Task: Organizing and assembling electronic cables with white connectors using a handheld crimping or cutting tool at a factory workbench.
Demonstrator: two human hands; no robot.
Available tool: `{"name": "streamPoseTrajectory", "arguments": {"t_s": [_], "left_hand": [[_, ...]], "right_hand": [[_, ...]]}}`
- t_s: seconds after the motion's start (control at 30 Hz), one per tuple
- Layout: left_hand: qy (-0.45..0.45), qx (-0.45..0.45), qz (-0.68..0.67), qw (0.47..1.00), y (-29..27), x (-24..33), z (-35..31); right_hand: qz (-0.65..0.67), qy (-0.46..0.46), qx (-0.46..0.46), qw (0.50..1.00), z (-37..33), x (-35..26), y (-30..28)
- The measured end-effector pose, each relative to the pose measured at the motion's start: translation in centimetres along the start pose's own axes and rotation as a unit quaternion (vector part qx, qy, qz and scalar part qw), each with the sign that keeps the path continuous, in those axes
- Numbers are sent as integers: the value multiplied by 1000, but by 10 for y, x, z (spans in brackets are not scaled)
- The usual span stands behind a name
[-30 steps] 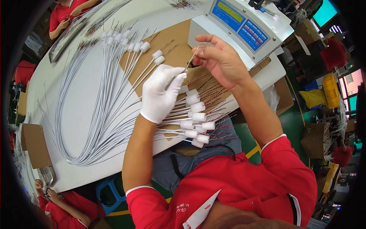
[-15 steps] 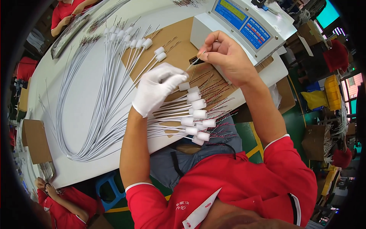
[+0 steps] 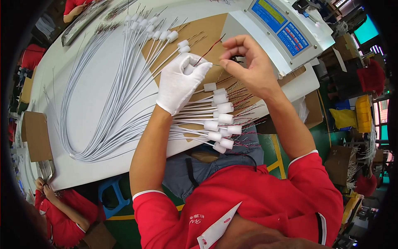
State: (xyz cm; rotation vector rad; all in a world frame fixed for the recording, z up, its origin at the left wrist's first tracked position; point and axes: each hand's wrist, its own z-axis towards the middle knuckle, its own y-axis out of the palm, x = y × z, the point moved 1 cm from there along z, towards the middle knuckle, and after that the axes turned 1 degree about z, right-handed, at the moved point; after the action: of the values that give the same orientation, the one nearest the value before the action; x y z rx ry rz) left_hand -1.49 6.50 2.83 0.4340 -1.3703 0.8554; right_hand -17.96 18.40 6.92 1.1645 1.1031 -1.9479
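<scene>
My left hand [image 3: 180,83], in a white glove, is closed above the cardboard. A twisted pair of red and dark wires [image 3: 210,50] sticks up out of its grip; the rest of what it holds is mostly hidden by the glove. Just to the right is my bare right hand [image 3: 259,68], its thumb and fingers apart, near a thin strand at the glove's fingertips. Below both hands lie several white cables [image 3: 195,117] with white cylindrical sleeves [image 3: 225,108] and thin coloured wires at their ends.
More sleeved cables [image 3: 99,103] curve across the white table [image 3: 54,137]. Behind my right hand stands a machine [image 3: 275,25] with a screen and keypad. Cardboard [image 3: 203,27] lies under the work. A co-worker [image 3: 68,216] sits at lower left, near a blue stool [image 3: 114,199].
My right hand has opened from its pinch. My left hand has turned upward, and the red and dark wires now stand out of it. The whole view has shifted slightly.
</scene>
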Motion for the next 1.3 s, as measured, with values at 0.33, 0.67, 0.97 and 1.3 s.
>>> {"name": "streamPoseTrajectory", "arguments": {"t_s": [0.33,0.67,0.97,1.3], "left_hand": [[-2,-31,-18,999,1,-6,0],[-49,-126,-5,991,-2,-4,2],[-76,-147,-67,984,4,-13,2],[103,-48,104,988,7,-8,-2]], "right_hand": [[-45,-51,-60,996,9,-17,29],[-41,-25,-119,992,12,-13,22],[-56,-55,-58,995,8,-9,33],[102,-138,152,973,28,-5,0]]}}
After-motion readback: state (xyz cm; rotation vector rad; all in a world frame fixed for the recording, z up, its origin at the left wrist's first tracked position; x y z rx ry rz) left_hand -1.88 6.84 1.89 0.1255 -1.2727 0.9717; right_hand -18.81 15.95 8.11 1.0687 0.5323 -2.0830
